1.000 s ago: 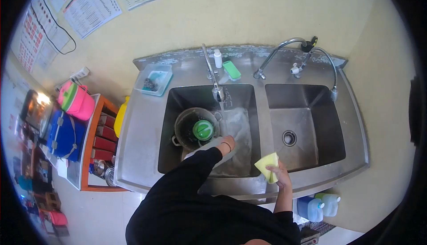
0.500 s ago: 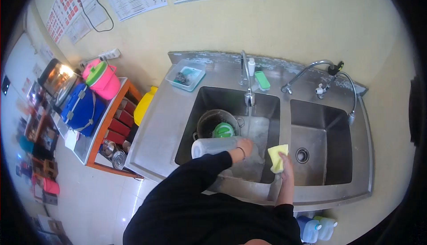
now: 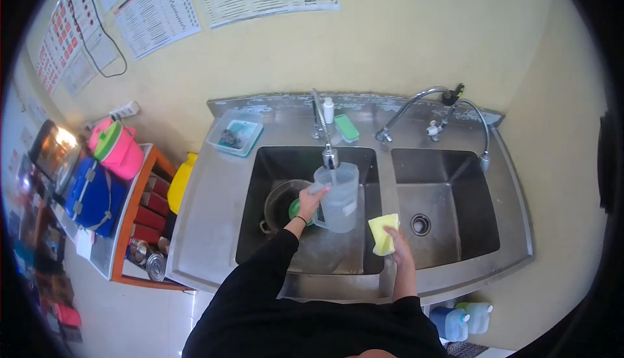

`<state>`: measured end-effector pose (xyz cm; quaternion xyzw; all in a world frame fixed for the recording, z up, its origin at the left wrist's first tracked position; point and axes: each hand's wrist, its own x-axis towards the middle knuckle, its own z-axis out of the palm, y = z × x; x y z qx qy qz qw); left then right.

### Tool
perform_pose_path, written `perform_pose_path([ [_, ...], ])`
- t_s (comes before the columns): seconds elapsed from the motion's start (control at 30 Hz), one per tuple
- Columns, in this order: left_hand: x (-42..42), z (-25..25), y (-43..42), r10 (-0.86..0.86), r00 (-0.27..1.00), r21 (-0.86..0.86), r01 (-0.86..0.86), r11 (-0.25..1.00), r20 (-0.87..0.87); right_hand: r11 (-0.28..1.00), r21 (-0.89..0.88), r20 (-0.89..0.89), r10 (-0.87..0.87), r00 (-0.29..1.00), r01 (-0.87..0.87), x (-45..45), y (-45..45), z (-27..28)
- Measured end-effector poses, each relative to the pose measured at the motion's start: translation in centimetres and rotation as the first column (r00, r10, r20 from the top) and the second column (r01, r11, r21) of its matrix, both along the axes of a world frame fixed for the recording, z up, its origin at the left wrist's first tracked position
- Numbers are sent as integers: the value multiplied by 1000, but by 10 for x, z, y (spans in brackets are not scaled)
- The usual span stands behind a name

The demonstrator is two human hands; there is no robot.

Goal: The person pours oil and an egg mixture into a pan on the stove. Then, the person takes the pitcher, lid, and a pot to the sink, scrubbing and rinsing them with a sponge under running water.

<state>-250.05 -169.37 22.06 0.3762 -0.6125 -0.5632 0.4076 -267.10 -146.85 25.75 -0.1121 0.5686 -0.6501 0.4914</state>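
My left hand (image 3: 308, 204) is closed round the handle of a clear plastic pitcher (image 3: 342, 202) over the left sink basin (image 3: 370, 244). The pitcher stands roughly upright beneath the faucet head (image 3: 330, 158), and water runs down into it. A yellow sponge cloth (image 3: 382, 234) is gripped in my right hand (image 3: 401, 246), above the divider between the two basins. Behind my left hand, a metal pot (image 3: 275, 203) sits in the left basin with a green item (image 3: 295, 210) in it, partly hidden by my hand.
The right basin (image 3: 448, 228) has its own faucet (image 3: 416, 107). On the back ledge are a plastic tub (image 3: 235, 133) with a scrubber, a white bottle (image 3: 328, 110) and a green sponge (image 3: 346, 128). A shelf unit (image 3: 133, 228) with a blue cooler (image 3: 96, 195) stands left.
The pitcher has gone from lying on its side to upright under the stream, with my left hand now on its handle. My right hand still holds the yellow cloth. The view has shifted.
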Motion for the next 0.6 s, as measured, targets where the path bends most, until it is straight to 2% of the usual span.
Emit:
perform_pose_path([
  [0.07,-10,10,2,74,997,11,-74,997,-12,999,30,3,-24,1000,23,-8,10,4],
  [0.1,-13,4,-2,99,943,-266,-12,964,317,999,28,3,-36,999,35,-11,14,4],
  [0.2,-4,-1,-9,43,998,98,-39,994,-42,995,30,-14,-93,996,93,-14,27,3],
  [0.23,0,-3,-13,130,991,257,-114,960,-46,993,19,-21,-116,993,117,-16,24,4],
  [0.27,-3,-19,-19,118,992,90,-123,988,51,994,9,-6,-110,994,110,-17,22,5],
  [0.33,-10,-40,-23,142,959,-233,-83,969,246,996,3,28,-93,995,93,-17,24,6],
  [0.37,-5,-44,-23,131,974,-5,-133,991,183,996,11,10,-88,996,88,-16,25,5],
  [0.43,4,-41,-35,152,987,428,-158,890,47,997,7,-30,-80,996,80,-15,19,5],
  [0.47,-2,-40,-34,147,982,209,-170,963,122,998,8,-14,-70,997,70,-16,17,2],
  [0.53,-12,-38,-24,182,944,-239,-117,964,275,999,18,28,-49,998,49,-13,17,-4],
  [0.57,-6,-37,-19,162,961,-5,-166,986,225,998,32,5,-47,999,47,-11,20,-3],
  [0.6,-1,-32,-22,155,974,221,-190,957,163,998,35,-23,-48,999,48,-10,18,-1],
])
